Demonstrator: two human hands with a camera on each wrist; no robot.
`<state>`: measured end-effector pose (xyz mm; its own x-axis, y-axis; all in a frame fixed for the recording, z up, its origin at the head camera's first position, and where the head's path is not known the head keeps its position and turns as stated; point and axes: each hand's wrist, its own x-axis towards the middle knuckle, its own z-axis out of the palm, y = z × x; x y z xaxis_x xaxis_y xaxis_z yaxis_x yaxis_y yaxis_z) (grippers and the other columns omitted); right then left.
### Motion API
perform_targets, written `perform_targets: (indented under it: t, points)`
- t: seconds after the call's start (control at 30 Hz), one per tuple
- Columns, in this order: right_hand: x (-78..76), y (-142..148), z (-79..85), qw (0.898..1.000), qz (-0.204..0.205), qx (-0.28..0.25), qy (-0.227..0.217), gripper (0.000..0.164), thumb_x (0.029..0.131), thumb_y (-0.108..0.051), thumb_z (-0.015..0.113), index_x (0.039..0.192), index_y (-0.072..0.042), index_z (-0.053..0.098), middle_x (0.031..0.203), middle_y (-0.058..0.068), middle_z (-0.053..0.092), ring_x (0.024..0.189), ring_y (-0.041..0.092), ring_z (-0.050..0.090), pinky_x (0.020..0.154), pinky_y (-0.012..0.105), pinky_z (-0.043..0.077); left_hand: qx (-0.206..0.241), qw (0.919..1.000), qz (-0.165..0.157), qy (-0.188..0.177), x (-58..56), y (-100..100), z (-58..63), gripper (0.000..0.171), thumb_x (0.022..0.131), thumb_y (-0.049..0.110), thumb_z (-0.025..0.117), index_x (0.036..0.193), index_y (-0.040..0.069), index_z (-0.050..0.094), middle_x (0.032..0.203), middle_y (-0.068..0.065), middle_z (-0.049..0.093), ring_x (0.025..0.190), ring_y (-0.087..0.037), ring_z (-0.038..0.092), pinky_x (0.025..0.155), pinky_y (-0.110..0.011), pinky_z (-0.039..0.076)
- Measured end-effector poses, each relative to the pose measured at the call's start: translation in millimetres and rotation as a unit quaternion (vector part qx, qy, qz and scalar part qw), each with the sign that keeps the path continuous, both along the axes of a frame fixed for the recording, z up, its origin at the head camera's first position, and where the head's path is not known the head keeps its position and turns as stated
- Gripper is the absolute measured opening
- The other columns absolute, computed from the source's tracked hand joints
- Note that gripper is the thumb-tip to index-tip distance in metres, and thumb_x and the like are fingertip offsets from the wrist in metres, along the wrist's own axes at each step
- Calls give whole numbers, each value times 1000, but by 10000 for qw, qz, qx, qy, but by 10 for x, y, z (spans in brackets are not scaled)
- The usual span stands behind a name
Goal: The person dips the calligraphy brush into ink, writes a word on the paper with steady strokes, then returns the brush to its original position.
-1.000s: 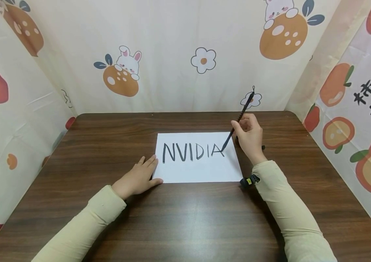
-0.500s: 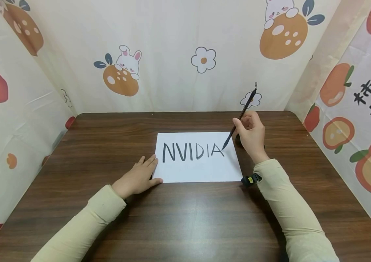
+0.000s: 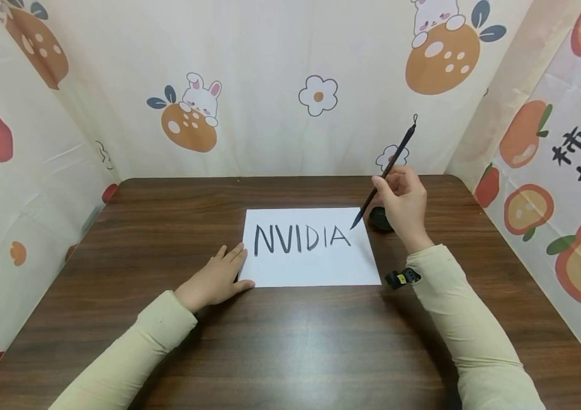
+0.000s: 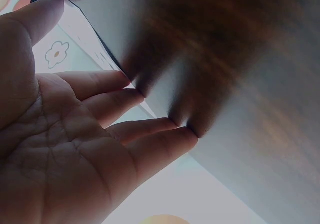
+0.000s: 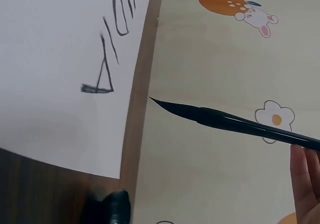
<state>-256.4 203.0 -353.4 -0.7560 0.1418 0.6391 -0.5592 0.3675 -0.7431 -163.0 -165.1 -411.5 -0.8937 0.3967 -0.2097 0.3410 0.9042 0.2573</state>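
A white sheet of paper (image 3: 311, 270) lies on the table, with NVIDIA written across it in black strokes. My left hand (image 3: 216, 279) rests at its left edge, fingers straight and spread, fingertips and thumb on the paper's border. In the left wrist view the palm and the straight fingers (image 4: 150, 159) show against the dark tabletop. My right hand (image 3: 403, 202) pinches a black writing brush (image 3: 385, 171) by its shaft. Its dark pointed tip hangs over the paper near the letter A; in the right wrist view the brush (image 5: 235, 124) appears clear of the sheet.
A round black ink dish (image 3: 380, 219) stands just right of the paper, partly behind the right hand. The brown wooden table (image 3: 280, 347) is backed by a cream curtain (image 3: 270, 57) printed with fruit and rabbits. A patterned curtain (image 3: 567, 228) borders the right side.
The right hand has lifted the brush from the foot of the A and moved up and to the right. More of the ink dish shows. The left hand stays in place.
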Motion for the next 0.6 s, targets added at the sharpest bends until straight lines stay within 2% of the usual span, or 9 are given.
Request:
perform_targets:
  t: [0.2,0.4,0.5,0.6]
  points:
    - [11,69,165,9999,102,-14,-23,22,91,-14,70,107,-2,63,79,-14,64,61,0,62,59,15,55,-10,10000,23,-2,-1,9,2,78,96,45,58,150,-5,32,160,-23,24,143,-55,21,111,-67,29]
    - [17,160,275,9987,221,-59,-464,23,92,-16,69,112,-6,63,87,-14,68,64,2,64,62,17,57,2,10000,31,-12,2,11,2,77,96,44,59,150,-5,32,160,-23,25,143,-55,21,111,-66,28]
    - [10,227,303,9977,197,-37,-652,21,92,-19,69,112,-12,64,87,-13,67,64,3,65,64,17,57,6,10000,17,1,3,9,-5,78,96,44,59,150,-5,32,160,-23,25,143,-55,21,112,-66,28]
    - [-5,306,327,9958,174,-75,-892,22,92,-20,68,113,-14,63,86,-11,66,65,3,65,65,17,57,20,10000,15,10,4,10,-8,78,96,44,59,150,-5,33,160,-23,25,143,-55,21,113,-65,27]
